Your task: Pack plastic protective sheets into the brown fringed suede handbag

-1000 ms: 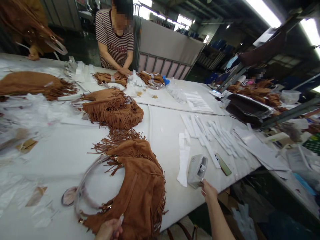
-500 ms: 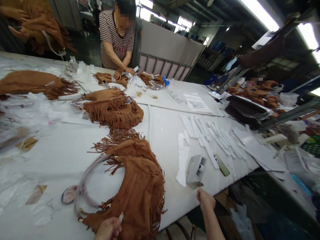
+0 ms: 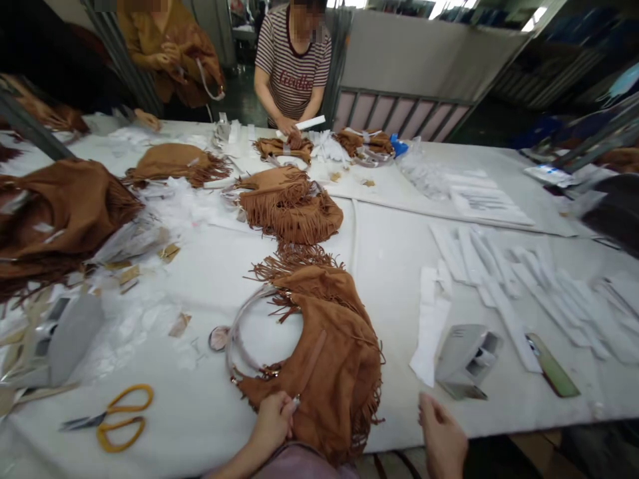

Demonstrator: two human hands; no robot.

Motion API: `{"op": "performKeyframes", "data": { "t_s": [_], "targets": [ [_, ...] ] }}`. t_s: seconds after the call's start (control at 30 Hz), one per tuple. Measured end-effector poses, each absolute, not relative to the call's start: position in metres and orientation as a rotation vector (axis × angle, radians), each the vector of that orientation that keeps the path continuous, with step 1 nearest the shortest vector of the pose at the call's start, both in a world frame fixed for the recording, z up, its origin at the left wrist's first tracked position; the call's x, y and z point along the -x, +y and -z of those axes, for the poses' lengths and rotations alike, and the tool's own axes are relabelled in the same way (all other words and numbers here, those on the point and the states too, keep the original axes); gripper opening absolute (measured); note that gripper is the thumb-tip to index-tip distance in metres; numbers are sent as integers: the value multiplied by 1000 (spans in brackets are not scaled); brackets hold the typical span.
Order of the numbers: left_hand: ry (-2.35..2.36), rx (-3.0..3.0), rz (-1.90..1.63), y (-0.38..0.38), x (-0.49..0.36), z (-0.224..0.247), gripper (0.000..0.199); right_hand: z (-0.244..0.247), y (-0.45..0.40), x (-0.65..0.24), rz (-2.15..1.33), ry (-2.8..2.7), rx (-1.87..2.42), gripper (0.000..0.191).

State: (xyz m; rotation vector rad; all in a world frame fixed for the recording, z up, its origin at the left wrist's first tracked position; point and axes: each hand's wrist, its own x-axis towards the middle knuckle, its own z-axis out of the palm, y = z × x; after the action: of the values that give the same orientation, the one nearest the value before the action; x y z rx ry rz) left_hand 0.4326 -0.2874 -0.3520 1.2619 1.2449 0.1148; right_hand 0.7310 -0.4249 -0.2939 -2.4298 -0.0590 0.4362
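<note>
A brown suede fringed handbag [image 3: 329, 352] lies on the table before me, its wrapped strap [image 3: 237, 326] looping out to the left. My left hand [image 3: 273, 420] rests at the bag's lower edge, fingers closed around a small whitish piece [image 3: 295, 402] whose kind I cannot make out. To the bag's right, my right hand [image 3: 443, 436] hovers at the table's front edge with its fingers pressed together. Whatever they may pinch is too small to see. Just beyond that hand stands a grey tape dispenser [image 3: 462, 359], apart from the fingers.
Yellow-handled scissors [image 3: 122, 419] and another tape dispenser [image 3: 64, 339] lie at left. White strips [image 3: 504, 319] and a green phone [image 3: 554, 366] are at right. More fringed bags [image 3: 294, 206] lie farther back. A person in a striped shirt [image 3: 294, 66] works across the table.
My view has swung left, bringing the scissors and second dispenser into sight. My right hand has moved left, away from the dispenser. The person opposite now holds up a white strip.
</note>
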Motion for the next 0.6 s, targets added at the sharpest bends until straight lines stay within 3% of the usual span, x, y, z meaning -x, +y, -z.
{"op": "performKeyframes", "data": {
  "t_s": [0.23,0.6],
  "targets": [
    [1176,-1575,-140,-286,-426,347,36,281,-332,-590,-1363,-667,1860,44],
    [1125,-1614,-115,-282,-423,342,28,310,-317,-566,-1365,-873,1996,28]
  ]
}}
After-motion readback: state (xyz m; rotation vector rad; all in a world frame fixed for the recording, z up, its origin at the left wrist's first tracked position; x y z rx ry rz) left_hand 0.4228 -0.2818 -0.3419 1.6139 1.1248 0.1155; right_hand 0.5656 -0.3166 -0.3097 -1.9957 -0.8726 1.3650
